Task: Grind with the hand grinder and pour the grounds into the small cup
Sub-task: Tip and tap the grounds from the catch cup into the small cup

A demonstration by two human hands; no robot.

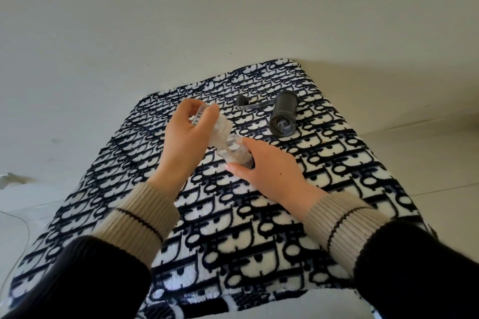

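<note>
black-and-white patterned fleece blanket (246, 241) lies under my hands. my left hand (186, 134) grips the tilted clear plastic grounds jar (219, 128), its mouth over the small clear cup (237, 153) clamped in my right hand (272, 171). tipping too fast could spill grounds. behind the cup: black cylindrical grinder body (283, 112).

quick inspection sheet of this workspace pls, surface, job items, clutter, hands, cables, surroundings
surface: patterned fleece blanket, dark and white, spread flat.
job's things: clear grounds container tilted mouth-down over the small clear cup; black grinder body lying on its side, apart from the hands; crank handle detached, lying beside it.
clutter: nothing seen.
hands: left hand holds the tilted container; right hand grips the cup, steadying it on the blanket.
cables: thin pale cable on the floor at the left edge.
surroundings: plain pale wall; light floor at the right.
</note>
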